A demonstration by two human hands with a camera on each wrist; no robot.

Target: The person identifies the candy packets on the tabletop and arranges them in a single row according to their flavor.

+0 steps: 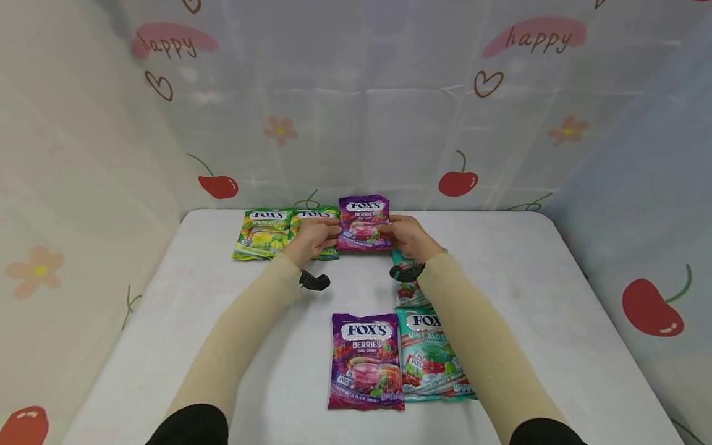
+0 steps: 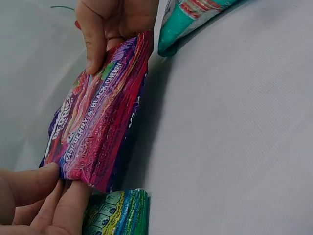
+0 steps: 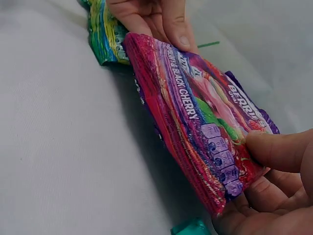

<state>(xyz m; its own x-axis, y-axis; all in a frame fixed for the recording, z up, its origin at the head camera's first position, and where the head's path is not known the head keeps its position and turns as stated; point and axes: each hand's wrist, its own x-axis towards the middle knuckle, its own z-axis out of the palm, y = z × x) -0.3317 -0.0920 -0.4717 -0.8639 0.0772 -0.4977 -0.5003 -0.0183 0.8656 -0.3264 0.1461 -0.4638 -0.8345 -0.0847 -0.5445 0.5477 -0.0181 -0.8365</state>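
Observation:
A purple bag of Fox's Berries candy (image 1: 364,224) is held between both hands near the table's back edge. My left hand (image 1: 316,237) pinches its left side, thumb on the front and fingers behind, as the left wrist view shows. On the other side my right hand (image 1: 410,236) grips the bag the same way, its thumb (image 3: 274,149) over the printed front. The bag's lower edge tilts up off the white surface in both wrist views, with a shadow beneath. Just left of it lie two green-yellow Fox's bags, a Springtea one (image 1: 261,235) and another (image 1: 331,252) partly behind the left hand.
Closer to the front lie a second purple Berries bag (image 1: 366,364) and a teal mint bag (image 1: 428,358). Another teal bag (image 1: 410,295) is partly covered by the right hand and wrist strap. Printed cloth walls surround the white table (image 1: 534,296) at the back and sides.

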